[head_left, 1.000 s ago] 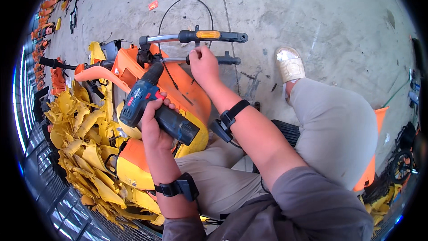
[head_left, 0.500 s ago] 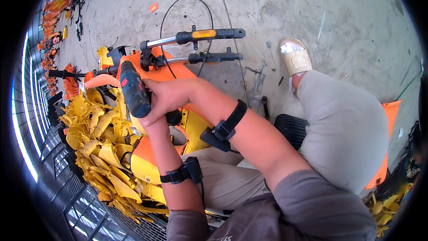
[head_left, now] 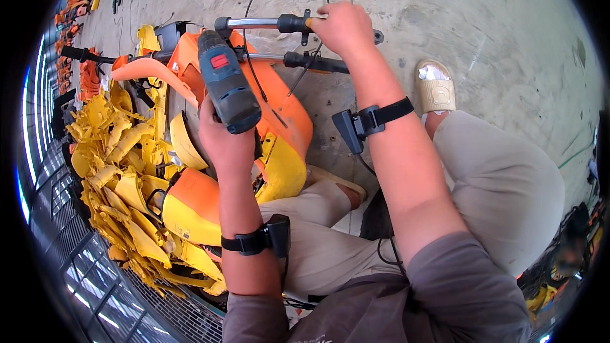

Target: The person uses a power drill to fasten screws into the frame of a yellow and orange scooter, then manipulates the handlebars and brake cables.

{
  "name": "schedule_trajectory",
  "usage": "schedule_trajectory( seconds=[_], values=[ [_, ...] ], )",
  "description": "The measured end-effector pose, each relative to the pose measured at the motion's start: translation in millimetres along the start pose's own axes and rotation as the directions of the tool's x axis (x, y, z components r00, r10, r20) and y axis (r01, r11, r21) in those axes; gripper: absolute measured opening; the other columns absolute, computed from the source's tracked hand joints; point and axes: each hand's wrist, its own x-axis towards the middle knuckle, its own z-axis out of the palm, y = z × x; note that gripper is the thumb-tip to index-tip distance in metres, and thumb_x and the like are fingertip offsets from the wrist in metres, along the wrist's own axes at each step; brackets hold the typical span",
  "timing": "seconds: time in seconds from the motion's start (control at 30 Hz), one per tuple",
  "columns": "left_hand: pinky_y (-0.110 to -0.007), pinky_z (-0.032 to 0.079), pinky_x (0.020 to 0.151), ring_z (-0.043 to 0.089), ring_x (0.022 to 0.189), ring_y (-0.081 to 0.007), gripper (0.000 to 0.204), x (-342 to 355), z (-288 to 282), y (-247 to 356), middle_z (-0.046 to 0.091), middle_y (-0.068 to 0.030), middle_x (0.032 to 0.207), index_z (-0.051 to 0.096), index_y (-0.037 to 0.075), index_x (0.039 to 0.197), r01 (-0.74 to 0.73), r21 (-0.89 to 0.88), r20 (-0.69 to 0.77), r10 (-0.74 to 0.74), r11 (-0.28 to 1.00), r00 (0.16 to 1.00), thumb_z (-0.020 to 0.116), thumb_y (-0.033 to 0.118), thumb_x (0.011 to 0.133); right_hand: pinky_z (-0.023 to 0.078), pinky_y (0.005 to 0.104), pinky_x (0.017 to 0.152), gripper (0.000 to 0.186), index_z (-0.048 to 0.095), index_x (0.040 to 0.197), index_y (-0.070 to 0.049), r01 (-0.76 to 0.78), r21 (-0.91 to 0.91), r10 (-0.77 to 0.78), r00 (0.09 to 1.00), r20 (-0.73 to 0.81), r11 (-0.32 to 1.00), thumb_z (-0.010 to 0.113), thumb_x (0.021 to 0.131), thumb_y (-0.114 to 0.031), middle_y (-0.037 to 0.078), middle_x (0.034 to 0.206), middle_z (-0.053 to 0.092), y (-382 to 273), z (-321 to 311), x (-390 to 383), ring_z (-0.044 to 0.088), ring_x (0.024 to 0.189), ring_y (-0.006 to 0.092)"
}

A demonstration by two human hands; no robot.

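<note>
My left hand (head_left: 222,143) is closed around the grip of a blue-and-black cordless drill (head_left: 230,86). The drill's nose points away from me, over the clamp at the inner end of a motorbike front fork (head_left: 254,23). Farther right, my right hand (head_left: 346,32) is wrapped over the dark outer end of the upper fork leg, covering most of its orange reflector. The lower fork leg (head_left: 314,61) lies beside it. A black cable (head_left: 246,9) loops across both legs. Beneath the fork is an orange body panel (head_left: 289,105) with a yellow part (head_left: 286,168).
To the left is a heap of broken yellow plastic panels (head_left: 121,146). An orange-and-yellow shell (head_left: 190,206) lies against my left forearm. A handlebar grip (head_left: 76,54) sticks out at far left. My sandalled foot (head_left: 437,89) rests on the concrete floor at right.
My right hand has left the drill's rear end and moved out to the right onto the upper fork leg. The drill has shifted right in my left hand.
</note>
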Motion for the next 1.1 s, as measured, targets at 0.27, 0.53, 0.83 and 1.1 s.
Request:
schedule_trajectory(
  seconds=[0.27, 0.53, 0.83, 1.1],
  values=[
    [-0.031, 0.049, 0.080, 0.061, 0.085, -0.0160, 0.035, -2, -2, -2, 0.064, -0.0066, 0.094, 0.061, 0.002, 0.109, 0.036, -0.078, 0.012, -0.035, 0.996, 0.999, 0.076, 0.012, 0.078, 0.050, 0.0424, 0.084, 0.023, 0.078, 0.092, -0.015, -0.102, 0.019, 0.099, 0.989, 0.114, 0.995, 0.062, 0.081, -0.026, 0.010, 0.086, 0.072, -9, 11, 3, 0.065, 0.093, 0.0319],
    [-0.032, 0.049, 0.077, 0.059, 0.082, -0.0147, 0.030, -3, 2, 1, 0.062, -0.0042, 0.090, 0.060, 0.004, 0.102, 0.118, -0.107, -0.017, -0.120, 0.987, 0.993, 0.077, 0.009, 0.077, 0.045, 0.0415, 0.085, 0.023, 0.077, 0.090, -0.011, -0.146, 0.072, 0.145, 0.989, 0.021, 0.987, 0.061, 0.080, -0.023, 0.010, 0.087, 0.072, -17, 17, -2, 0.062, 0.092, 0.0316],
    [-0.032, 0.049, 0.076, 0.059, 0.082, -0.0148, 0.029, -4, 6, 2, 0.061, -0.0039, 0.092, 0.062, 0.005, 0.100, 0.118, -0.139, -0.008, -0.121, 0.983, 0.993, 0.077, 0.009, 0.076, 0.043, 0.0429, 0.085, 0.018, 0.074, 0.083, -0.006, -0.090, 0.053, 0.097, 0.984, -0.148, 0.995, 0.061, 0.077, -0.017, 0.011, 0.089, 0.070, -21, 28, -5, 0.059, 0.094, 0.0303],
    [-0.031, 0.049, 0.074, 0.059, 0.080, -0.0141, 0.027, -5, 8, 5, 0.061, -0.0035, 0.089, 0.062, 0.005, 0.099, 0.124, -0.124, 0.011, -0.123, 0.985, 0.992, 0.077, 0.009, 0.077, 0.040, 0.0454, 0.087, 0.017, 0.071, 0.086, -0.005, -0.067, -0.044, 0.054, 0.966, -0.253, 0.997, 0.062, 0.074, -0.014, 0.010, 0.093, 0.068, -25, 34, -12, 0.057, 0.099, 0.0293]
  ],
)
